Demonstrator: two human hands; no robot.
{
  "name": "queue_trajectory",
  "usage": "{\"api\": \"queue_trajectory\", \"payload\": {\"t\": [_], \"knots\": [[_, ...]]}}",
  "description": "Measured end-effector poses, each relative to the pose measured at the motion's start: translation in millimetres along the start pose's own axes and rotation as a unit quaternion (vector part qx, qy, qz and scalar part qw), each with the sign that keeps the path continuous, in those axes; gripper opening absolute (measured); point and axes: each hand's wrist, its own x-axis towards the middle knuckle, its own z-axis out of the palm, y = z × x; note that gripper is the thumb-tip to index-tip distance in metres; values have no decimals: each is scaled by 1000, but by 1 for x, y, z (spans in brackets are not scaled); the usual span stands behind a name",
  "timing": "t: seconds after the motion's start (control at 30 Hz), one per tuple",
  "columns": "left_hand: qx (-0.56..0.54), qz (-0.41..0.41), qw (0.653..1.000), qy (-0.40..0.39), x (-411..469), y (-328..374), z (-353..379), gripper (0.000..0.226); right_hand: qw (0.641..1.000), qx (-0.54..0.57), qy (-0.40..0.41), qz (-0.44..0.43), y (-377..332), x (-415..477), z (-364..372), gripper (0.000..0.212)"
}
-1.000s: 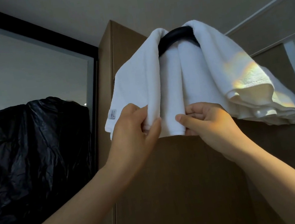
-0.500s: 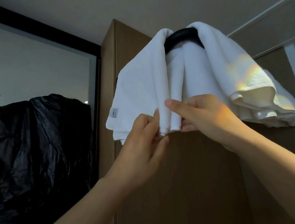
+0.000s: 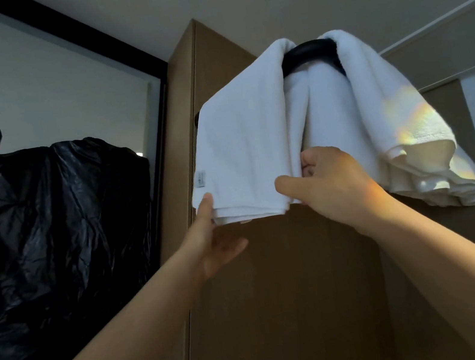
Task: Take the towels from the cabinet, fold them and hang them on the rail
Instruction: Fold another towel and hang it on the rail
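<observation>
Head | L hand (image 3: 214, 242) slack, thumb on towel (image 3: 249, 146) hem | R hand (image 3: 331, 185) pinches fold

Feed's pretty dim for me, the whole room sits in grey-brown murk. Only real light is a warm, rainbow-tinted patch landing on the right towel (image 3: 417, 129), with an orange spill on the wrist end of the right grip (image 3: 332, 182). The left towel (image 3: 243, 147) looks flat and shaded. Black plastic sheet (image 3: 57, 227) shows faint glints. Wide-angle bends the straight lines near the edges.
</observation>
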Motion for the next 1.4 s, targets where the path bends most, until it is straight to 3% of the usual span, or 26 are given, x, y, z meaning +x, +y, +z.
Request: {"api": "queue_trajectory", "payload": {"t": [0.3, 0.47, 0.73, 1.0, 1.23, 1.3, 1.4], "knots": [[-225, -50, 962, -146, 30, -18, 16, 47, 999, 34, -6, -7, 4, -4, 3, 30], [-302, -16, 948, -103, 34, -13, 16, 34, 1000, 19, 13, 1, 10, -4, 5, 29], [-213, 7, 977, -12, 45, 3, 27, 39, 997, -40, 69, -3, 0, -6, 38, 34], [-237, -7, 971, -26, 40, -4, 25, 34, 991, -91, 94, -39, 10, -19, 40, 32], [-170, -17, 985, 20, 38, 0, 24, 22, 990, -128, 56, -1, -2, -4, 24, 39], [-161, -21, 986, 25, 40, 1, 23, 21, 997, -67, 38, 22, -9, 12, 15, 56], [-154, -23, 987, 31, 41, 1, 22, 21, 998, 48, 43, 24, -24, 37, 9, 109]]}}
